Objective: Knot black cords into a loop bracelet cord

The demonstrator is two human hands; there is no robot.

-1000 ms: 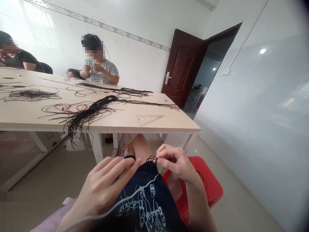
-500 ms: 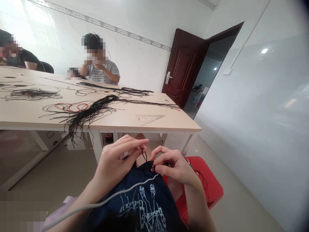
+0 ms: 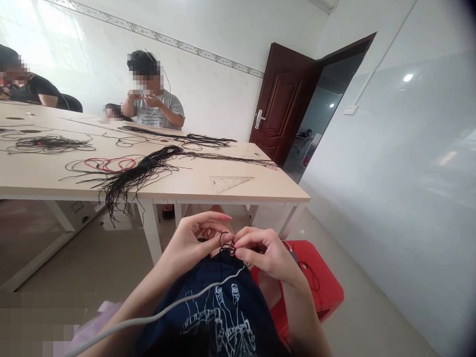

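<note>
A thin black cord (image 3: 227, 250) is looped between my two hands above my lap. My left hand (image 3: 199, 235) pinches one loop between thumb and fingers, its index finger stretched out over the cord. With thumb and fingertips pressed together, my right hand (image 3: 266, 250) grips the cord beside the loops. The fingertips of both hands are close together, partly hiding the cord. One end of it hangs down against the dark blue printed shirt (image 3: 208, 302). Across the shirt runs a white cable (image 3: 186, 297).
On the table (image 3: 193, 186) ahead lie a bundle of black cords (image 3: 148, 166), a red cord (image 3: 111, 164) and a clear set square (image 3: 230, 183). To my right stands a red stool (image 3: 316, 277) with a black cord on it. Two people sit across the table.
My left hand has come closer to my right hand. The cord, a narrow upright loop before, now forms several rounder loops between the fingertips.
</note>
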